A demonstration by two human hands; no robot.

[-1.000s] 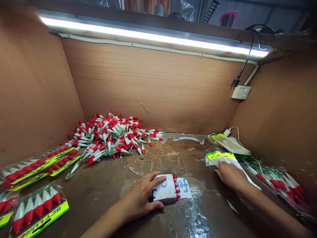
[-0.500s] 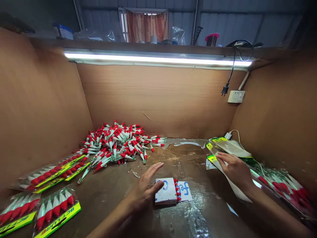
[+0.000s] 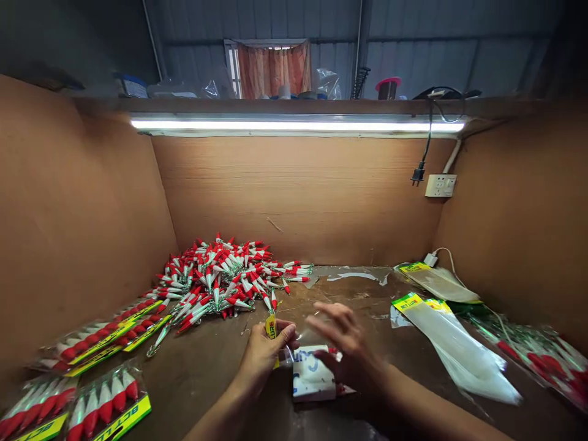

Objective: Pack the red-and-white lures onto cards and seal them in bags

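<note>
My left hand pinches the yellow header of a clear plastic bag, held just above the table. My right hand is at the other end of that bag, fingers spread and partly blurred; its grip is unclear. Below both hands lies a white block with blue marks carrying a row of red-tipped lures. A big pile of red-and-white lures lies at the back left.
Filled lure packs with yellow labels lie at the left and front left. A stack of unfilled bags lies at the right, with more packed lures beyond. Brown board walls enclose three sides; a wall socket hangs at the right.
My right hand took a bag from the right stack and brought it to the middle. My left hand left the white block and pinched the bag's header. The camera tilted up.
</note>
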